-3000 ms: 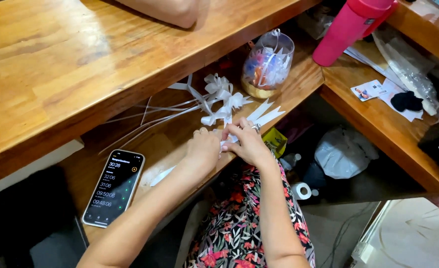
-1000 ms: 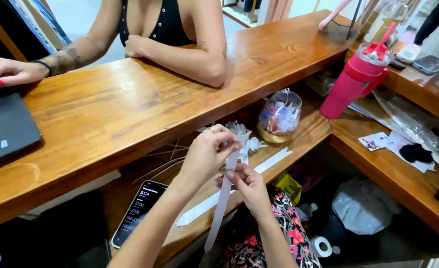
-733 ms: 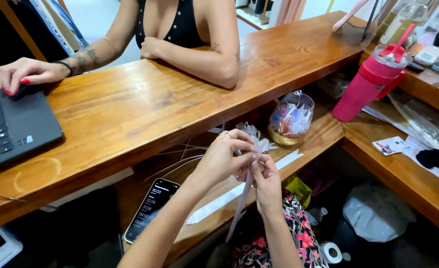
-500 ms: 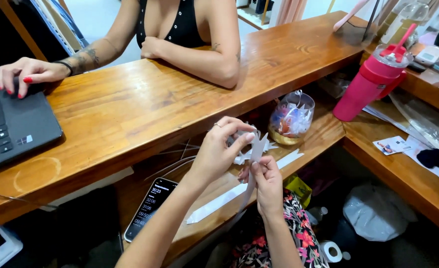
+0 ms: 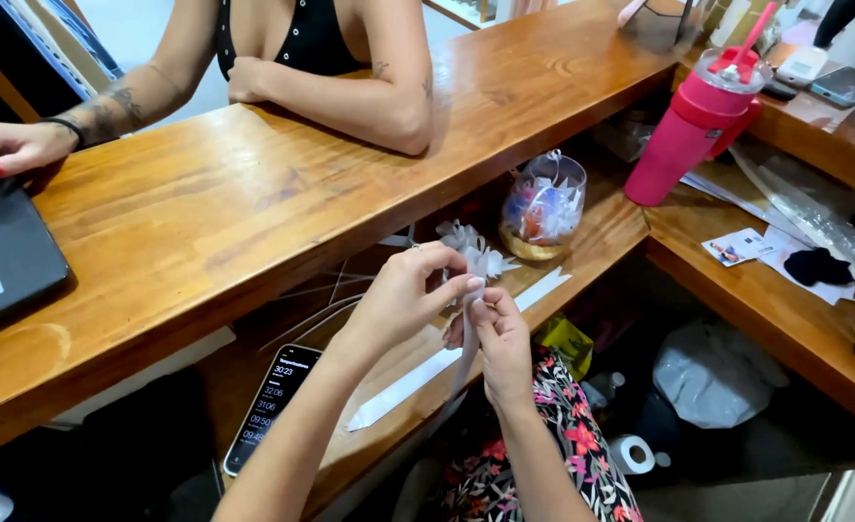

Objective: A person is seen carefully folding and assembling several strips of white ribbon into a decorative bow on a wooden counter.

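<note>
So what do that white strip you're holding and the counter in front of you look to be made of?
The white strip, pinched in the left hand and right hand, looks like thin plastic or satin ribbon: flat, faintly shiny, hanging limp. I can't tell which. The counter looks like solid varnished wood: warm brown, visible grain and a glossy sheen.

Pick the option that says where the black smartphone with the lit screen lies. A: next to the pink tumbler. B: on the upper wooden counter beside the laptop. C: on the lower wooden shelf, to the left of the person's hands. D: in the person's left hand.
C: the black smartphone with the lit screen lies flat on the lower wooden shelf, left of both hands, which pinch the white ribbon bow.
</note>
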